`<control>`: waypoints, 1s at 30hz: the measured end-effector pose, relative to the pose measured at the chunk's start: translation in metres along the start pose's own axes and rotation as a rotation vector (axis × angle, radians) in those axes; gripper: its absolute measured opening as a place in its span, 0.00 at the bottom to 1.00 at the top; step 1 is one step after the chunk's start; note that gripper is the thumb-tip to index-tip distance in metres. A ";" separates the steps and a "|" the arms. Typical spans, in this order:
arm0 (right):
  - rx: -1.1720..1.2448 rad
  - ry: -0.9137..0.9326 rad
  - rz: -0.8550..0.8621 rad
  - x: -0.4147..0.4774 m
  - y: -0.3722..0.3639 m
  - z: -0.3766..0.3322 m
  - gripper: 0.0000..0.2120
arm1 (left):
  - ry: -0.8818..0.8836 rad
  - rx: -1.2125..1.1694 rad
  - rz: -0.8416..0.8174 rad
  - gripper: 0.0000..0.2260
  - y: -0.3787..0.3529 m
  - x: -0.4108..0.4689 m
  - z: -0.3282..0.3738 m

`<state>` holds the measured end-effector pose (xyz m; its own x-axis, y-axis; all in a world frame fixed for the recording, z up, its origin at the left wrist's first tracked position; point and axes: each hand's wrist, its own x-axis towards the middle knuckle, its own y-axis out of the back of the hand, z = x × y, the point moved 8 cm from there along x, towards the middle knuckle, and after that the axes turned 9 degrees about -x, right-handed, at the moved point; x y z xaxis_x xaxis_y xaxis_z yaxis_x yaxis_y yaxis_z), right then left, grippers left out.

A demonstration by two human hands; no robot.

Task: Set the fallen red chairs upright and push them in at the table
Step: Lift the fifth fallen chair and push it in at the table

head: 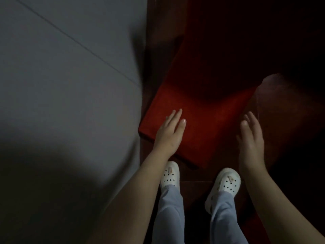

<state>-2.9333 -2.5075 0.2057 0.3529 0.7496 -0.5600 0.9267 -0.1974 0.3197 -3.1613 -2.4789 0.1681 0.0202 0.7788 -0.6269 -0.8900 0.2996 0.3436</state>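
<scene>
A red upholstered chair (198, 110) fills the dim middle of the head view, its flat red cushioned face turned toward me and its far part lost in darkness. My left hand (169, 131) lies over the near left part of that red face with straight fingers; whether it touches is unclear. My right hand (251, 141) is held flat, fingers straight, beside the chair's right edge and holds nothing. The chair's legs and its exact posture are hidden in shadow. The table is not discernible.
A grey tiled floor (61, 76) spreads to the left, with a dark shadow across its near part. My feet in white perforated clogs (226, 184) stand just below the chair. The right side is dark reddish and blurred.
</scene>
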 end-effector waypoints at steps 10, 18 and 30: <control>-0.902 0.122 -0.101 0.054 -0.129 0.193 0.46 | 0.251 0.529 0.135 0.34 -0.060 0.070 -0.227; -1.223 0.156 -0.195 0.056 -0.169 0.269 0.61 | 0.529 -0.534 0.486 0.41 -0.079 0.066 -0.321; -1.243 0.128 -0.219 0.054 -0.168 0.260 0.53 | 0.773 -1.172 0.745 0.25 -0.066 0.071 -0.334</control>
<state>-3.0367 -2.5982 -0.0765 0.1288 0.7608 -0.6361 0.1941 0.6097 0.7685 -3.2536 -2.6275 -0.1329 -0.4630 -0.0142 -0.8862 -0.4449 -0.8611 0.2462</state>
